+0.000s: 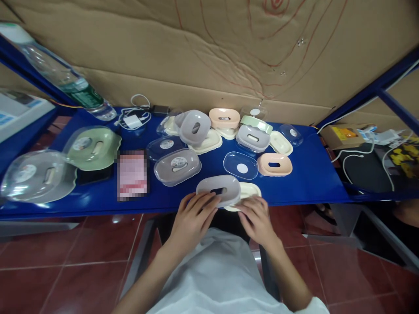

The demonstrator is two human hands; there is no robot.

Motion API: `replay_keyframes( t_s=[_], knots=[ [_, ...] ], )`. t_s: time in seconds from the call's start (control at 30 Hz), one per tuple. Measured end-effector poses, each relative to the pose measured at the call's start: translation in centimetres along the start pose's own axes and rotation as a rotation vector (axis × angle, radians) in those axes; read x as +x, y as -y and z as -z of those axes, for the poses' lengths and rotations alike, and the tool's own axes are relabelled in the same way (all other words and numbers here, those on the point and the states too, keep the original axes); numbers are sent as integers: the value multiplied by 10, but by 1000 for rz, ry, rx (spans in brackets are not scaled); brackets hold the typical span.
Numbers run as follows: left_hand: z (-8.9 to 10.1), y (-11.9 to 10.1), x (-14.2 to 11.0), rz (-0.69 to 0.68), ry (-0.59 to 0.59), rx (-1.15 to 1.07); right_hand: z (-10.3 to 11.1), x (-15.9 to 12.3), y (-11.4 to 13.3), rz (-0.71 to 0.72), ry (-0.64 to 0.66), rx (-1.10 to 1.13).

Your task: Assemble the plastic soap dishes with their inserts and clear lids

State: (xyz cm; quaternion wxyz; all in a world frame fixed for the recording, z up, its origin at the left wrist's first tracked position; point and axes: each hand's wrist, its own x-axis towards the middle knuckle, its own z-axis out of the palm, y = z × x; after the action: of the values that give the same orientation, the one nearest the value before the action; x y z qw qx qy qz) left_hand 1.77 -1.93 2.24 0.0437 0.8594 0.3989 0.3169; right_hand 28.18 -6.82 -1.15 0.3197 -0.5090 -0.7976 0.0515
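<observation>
At the table's front edge, my left hand (198, 213) grips the near left side of a grey oval soap dish (225, 185) with a slot in its floor. The fingers reach over its rim and the thumb lies along the near side. A cream wavy-edged tray (250, 190) sits partly under the dish's right end. My right hand (257, 218) holds that tray by its near right edge, fingers bent over it. Just beyond lie a transparent oval lid (240, 165) with a white round sticker and a peach soap dish (275, 165).
Behind are several grey, peach, green and cream dish parts, including a lidded grey dish (177, 166). Lidded green (94, 150) and grey dishes (39, 176) stand left, near a pink-screened device (132, 175). A water bottle (65, 74), charger (133, 121) and cardboard wall (147, 48) border the blue table (310, 183).
</observation>
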Motion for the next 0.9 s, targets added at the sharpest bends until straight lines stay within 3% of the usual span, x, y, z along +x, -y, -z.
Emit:
replay_keyframes(
  t_s=[0.07,0.17,0.23,0.43,0.57,0.7,0.77,0.9],
  knots=[
    [1,0,0,8,-21,18,-14,8,8,16,-54,103],
    [3,2,-1,4,-33,46,-27,14,12,-67,-301,139],
    [2,3,-3,-22,-15,62,-28,15,10,-105,-380,115],
    [-3,8,1,-116,113,24,-19,15,3,20,-61,-36],
    [-5,21,4,-184,148,0,-23,12,8,36,-27,-64],
    [-5,33,-2,-174,96,-23,-21,17,5,103,41,-64],
    [-4,36,-7,-136,75,-20,-10,23,-11,57,29,-98],
    [-2,37,-20,-52,12,11,22,37,-55,-214,-165,-275]
  ],
)
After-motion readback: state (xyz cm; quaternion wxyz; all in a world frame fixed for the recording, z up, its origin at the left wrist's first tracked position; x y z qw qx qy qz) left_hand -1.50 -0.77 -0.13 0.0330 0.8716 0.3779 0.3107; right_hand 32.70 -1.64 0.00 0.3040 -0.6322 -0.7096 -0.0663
